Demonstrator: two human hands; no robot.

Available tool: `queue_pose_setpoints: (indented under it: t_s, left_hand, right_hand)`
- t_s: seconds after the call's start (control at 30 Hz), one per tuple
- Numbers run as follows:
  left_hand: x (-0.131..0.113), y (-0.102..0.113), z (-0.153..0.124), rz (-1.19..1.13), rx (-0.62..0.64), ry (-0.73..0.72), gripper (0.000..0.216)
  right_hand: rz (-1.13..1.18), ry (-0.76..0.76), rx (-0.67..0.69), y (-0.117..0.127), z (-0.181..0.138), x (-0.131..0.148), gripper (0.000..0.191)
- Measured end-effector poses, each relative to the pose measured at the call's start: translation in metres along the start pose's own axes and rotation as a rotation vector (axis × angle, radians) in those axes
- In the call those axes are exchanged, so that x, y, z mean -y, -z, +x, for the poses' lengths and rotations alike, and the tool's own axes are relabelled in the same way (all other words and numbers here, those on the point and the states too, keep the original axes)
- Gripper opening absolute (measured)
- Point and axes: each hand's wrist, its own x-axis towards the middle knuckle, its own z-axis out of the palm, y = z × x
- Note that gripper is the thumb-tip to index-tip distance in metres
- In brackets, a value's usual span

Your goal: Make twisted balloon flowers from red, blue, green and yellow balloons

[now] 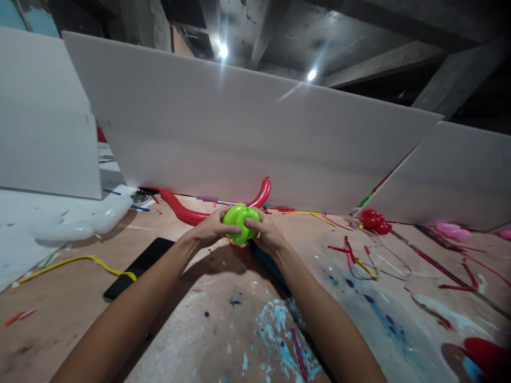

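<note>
A bunched lime-green balloon (239, 219) is between my two hands, above the middle of the table. My left hand (211, 230) grips its left side, thumb across the front. From the right, my right hand (266, 230) presses on it with the thumb on its front. Behind the hands lies a long red balloon (186, 214), its curved end rising up to the right. Whether the red balloon is joined to the green one is hidden by my fingers. Under my right forearm a dark flat object (269, 266) is partly covered.
White boards (255, 133) stand along the back. A black phone (138, 268) and a yellow uninflated balloon (75, 260) lie left, near a white balloon (99, 218). Red balloon pieces (375, 221), loose uninflated balloons (351, 252) and a cable (393, 274) are spread at right.
</note>
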Motion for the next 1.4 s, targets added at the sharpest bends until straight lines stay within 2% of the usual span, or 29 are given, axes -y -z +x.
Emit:
queue_pose_setpoints:
  t_s: [0.17,0.3,0.6,0.73,0.97,1.17,1.4]
  left_hand:
    - [0.002,0.003,0.001,0.036,-0.063,0.034,0.081]
    - [0.003,0.003,0.001,0.103,-0.065,-0.002,0.080]
    - [0.007,0.003,0.002,0.191,-0.074,-0.065,0.075]
    - [0.006,-0.001,0.002,0.183,-0.120,-0.055,0.068]
    - [0.003,-0.005,0.002,0.285,-0.209,-0.051,0.059]
    - [0.005,0.004,0.003,0.310,-0.129,0.070,0.050]
    - [0.018,0.020,0.006,0.431,-0.120,0.010,0.040]
  right_hand:
    - [-0.028,-0.023,-0.010,0.002,0.000,-0.006,0.044]
    - [-0.023,0.004,-0.010,0.004,0.002,-0.010,0.038]
    - [-0.082,0.075,-0.130,0.002,0.004,-0.015,0.035]
    - [-0.128,0.119,-0.170,0.000,0.006,-0.019,0.032]
    - [-0.390,0.189,-0.212,0.001,0.004,-0.020,0.023]
    - [-0.487,0.232,-0.192,-0.002,0.002,-0.022,0.018]
    - [-0.590,0.234,-0.232,-0.003,0.005,-0.031,0.015]
